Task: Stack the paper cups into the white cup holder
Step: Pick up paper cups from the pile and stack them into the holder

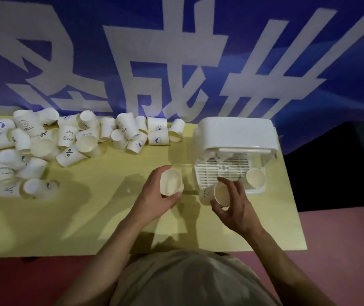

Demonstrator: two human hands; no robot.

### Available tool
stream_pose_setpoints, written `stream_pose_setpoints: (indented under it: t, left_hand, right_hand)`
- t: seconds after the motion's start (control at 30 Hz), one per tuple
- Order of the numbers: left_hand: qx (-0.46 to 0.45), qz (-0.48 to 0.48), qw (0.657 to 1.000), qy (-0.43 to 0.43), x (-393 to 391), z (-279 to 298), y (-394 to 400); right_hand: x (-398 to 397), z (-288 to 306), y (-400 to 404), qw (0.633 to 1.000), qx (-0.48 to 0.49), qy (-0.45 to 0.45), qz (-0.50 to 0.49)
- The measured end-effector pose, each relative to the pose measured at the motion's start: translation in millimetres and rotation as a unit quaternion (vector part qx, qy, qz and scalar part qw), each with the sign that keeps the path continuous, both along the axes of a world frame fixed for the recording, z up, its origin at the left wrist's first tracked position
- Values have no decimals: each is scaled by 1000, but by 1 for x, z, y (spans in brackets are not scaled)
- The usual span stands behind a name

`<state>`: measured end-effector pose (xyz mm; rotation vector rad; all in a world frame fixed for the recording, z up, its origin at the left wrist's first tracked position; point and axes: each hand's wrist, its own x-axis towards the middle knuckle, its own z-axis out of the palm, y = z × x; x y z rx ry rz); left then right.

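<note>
Each hand grips one paper cup: left hand (154,191), right hand (234,204) beside the white cup holder (236,133).

One head-worn wide-angle view looks steeply down, close over the yellow table (110,217), its edges apparently bowed.

Bare yellow desk (88,217) lies open along the near edge and in the gap between the heap of paper cups (44,146) on the left and the white cup holder (235,151) on the right. A cup (255,178) already fills the holder's right front corner.
</note>
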<state>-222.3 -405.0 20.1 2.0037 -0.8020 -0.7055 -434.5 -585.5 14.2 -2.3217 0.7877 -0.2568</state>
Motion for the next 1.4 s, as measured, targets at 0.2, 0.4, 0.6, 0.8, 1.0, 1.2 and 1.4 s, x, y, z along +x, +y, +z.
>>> stream_pose_setpoints:
  t: [0.2,0.4,0.6,0.8,1.0,1.2,1.4]
  left_hand:
    - [-52,3,998,-45,-103,11,-95]
    - [-56,-15,993,-100,-153,23,-173]
    - [-8,-53,993,-108,-160,17,-212]
    - [34,-49,991,-118,-172,-9,-230]
    - [57,-43,992,-104,-175,-22,-251]
    - [80,-43,987,-130,-181,-41,-256]
    - [139,-25,985,-103,-179,-58,-252]
  right_hand:
    - [-99,12,-95,1000,12,-21,-4]
    - [-156,19,-151,999,20,-39,-9]
    - [-163,15,-177,995,60,-56,-56]
    - [-169,13,-192,994,79,-74,-30]
    - [-175,13,-216,996,67,-60,-24]
    - [-174,9,-226,995,74,-71,-17]
    - [-164,9,-231,995,76,-60,3]
